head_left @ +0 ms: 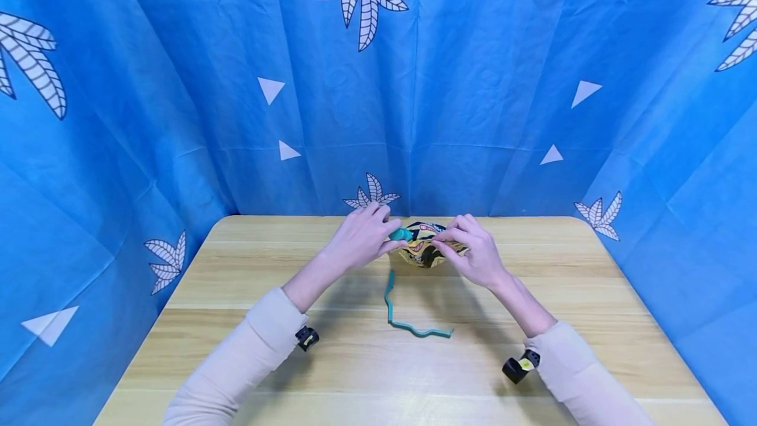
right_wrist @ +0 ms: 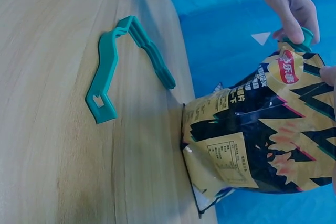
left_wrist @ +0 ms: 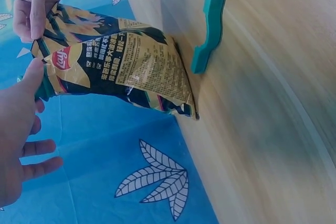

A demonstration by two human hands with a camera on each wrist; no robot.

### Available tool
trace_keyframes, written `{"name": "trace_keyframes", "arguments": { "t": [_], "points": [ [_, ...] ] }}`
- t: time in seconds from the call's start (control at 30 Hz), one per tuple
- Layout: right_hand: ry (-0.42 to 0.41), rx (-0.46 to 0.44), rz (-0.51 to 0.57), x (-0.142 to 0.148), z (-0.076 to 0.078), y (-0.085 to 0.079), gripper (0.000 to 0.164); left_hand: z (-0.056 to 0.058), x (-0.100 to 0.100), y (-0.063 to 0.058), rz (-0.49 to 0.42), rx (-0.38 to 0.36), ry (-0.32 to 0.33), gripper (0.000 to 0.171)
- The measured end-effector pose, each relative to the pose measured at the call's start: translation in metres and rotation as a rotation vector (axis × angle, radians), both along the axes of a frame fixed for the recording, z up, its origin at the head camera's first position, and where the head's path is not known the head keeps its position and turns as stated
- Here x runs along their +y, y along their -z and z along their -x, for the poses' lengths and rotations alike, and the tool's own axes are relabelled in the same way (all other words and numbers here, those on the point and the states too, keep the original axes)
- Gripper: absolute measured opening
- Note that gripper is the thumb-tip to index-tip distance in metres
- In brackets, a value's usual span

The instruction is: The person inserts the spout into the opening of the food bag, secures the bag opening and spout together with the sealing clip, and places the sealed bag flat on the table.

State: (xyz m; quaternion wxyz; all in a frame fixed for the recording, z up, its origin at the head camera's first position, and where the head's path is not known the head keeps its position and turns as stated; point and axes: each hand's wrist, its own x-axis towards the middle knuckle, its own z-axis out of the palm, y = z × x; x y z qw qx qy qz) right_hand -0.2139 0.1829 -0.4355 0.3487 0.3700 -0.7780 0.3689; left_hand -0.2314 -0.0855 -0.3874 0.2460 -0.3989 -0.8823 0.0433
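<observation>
A black-and-gold chip bag (head_left: 421, 252) stands upright near the table's back edge, its top between both hands. My left hand (head_left: 365, 235) pinches a small teal plastic piece (head_left: 401, 235) with a rounded end against the bag's top corner. In the right wrist view, that piece (right_wrist: 303, 39) partly shows behind the thumb of the left hand (right_wrist: 290, 6). The other top corner of the bag is pinched between thumb and fingers of my right hand (head_left: 475, 254). Nearer to me, a long teal bag clip (head_left: 416, 331) lies unfolded on the table, bent at its hinge.
The light wood table (head_left: 349, 373) carries the bag and the clip. A blue curtain (head_left: 473, 84) with leaf prints hangs right behind the table's back edge and along both sides. Small black cameras (head_left: 307, 338) are strapped at the wrists.
</observation>
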Motion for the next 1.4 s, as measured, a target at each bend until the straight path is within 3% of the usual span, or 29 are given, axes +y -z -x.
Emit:
{"name": "trace_keyframes", "arguments": {
  "t": [0.1,0.37,0.5,1.17,1.4],
  "points": [
    [0.002,-0.013,-0.001,0.0004,-0.0002,0.0,0.01,-0.0008,0.0006,-0.0008,0.003,0.004,-0.006,0.042],
    [-0.011,-0.008,0.024,-0.0006,0.0002,0.0004,0.016,-0.0022,0.003,0.0,-0.01,0.131,0.024,0.04],
    [-0.012,-0.01,0.028,-0.0005,0.0002,0.0003,0.015,-0.0023,0.0037,0.0009,-0.022,0.151,0.017,0.04],
    [-0.034,-0.018,0.03,0.0022,-0.0017,-0.0026,0.014,-0.0016,0.0033,0.0009,-0.073,-0.071,-0.071,0.046],
    [-0.034,-0.026,0.026,0.0024,-0.0012,-0.0038,0.014,-0.0007,0.0034,0.0022,-0.099,-0.11,-0.077,0.045]
  ]
}}
